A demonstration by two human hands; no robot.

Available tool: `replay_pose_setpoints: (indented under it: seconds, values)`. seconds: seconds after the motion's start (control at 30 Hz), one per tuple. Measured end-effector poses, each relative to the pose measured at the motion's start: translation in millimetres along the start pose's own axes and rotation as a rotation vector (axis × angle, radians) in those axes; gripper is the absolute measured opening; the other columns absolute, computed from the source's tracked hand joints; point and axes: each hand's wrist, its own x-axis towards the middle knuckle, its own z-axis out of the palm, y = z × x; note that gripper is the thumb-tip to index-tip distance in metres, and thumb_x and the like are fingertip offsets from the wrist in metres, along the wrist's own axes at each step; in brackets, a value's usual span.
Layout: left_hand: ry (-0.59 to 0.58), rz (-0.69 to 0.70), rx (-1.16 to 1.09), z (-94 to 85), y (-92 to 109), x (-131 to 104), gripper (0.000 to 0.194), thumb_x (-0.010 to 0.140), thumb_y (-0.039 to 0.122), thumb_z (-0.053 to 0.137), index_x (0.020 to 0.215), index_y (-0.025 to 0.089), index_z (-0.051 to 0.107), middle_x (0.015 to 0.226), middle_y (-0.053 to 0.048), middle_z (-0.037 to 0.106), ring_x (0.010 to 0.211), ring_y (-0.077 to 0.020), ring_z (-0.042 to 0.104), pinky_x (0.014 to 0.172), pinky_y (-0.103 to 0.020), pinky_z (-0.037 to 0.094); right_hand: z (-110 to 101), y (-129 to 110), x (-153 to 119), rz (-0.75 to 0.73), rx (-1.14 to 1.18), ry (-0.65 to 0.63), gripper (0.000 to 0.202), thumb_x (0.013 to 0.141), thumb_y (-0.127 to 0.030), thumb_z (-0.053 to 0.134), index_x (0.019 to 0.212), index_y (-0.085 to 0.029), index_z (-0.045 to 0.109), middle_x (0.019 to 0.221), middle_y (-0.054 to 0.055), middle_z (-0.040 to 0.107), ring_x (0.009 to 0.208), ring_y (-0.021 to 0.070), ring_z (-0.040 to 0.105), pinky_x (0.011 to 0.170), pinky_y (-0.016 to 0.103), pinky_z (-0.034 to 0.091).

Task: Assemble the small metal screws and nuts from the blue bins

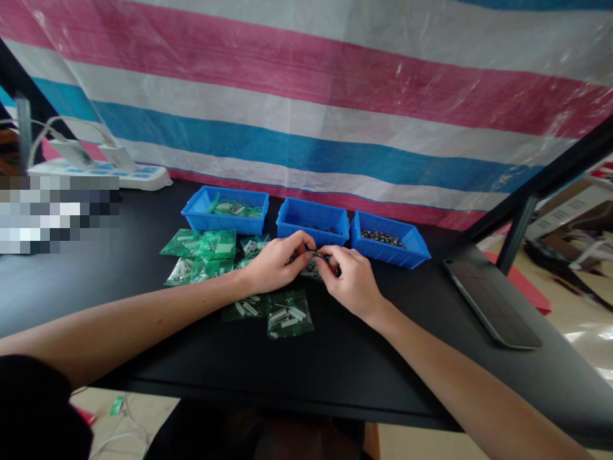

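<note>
Small dark metal part point(316, 253) pinched between fingertips: your left hand point(275, 263) at its 9 o'clock, right hand point(353, 281) at 4 o'clock. Blue bin point(390, 257) at your right hand's 1 o'clock.

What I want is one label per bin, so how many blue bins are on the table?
3. In a row by the striped sheet: the left bin, holding green packets; the middle bin, with small dark pieces; the right bin, with shiny metal pieces.
</note>
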Motion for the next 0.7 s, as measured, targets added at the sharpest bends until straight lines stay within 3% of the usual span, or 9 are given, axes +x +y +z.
replay_pose_setpoints:
  seconds: [0.7]
  values:
    - [0.006, 0.021, -0.012, -1.3, 2.7, 0.2, 0.01, 0.083, 0.021, 0.043, 0.079, 0.016, 0.05, 0.066, 0.004, 0.051, 0.059, -0.0082, 0.046, 0.056, -0.018, 0.035, -3.2, -3.8, -0.1, -0.026, 0.041, 0.045, 0.009, 0.08, -0.021, 0.052, 0.086, -0.017, 0.057, 0.054, -0.004, 0.052, 0.052, 0.0125, 0.049, 0.062, 0.025, 0.038]
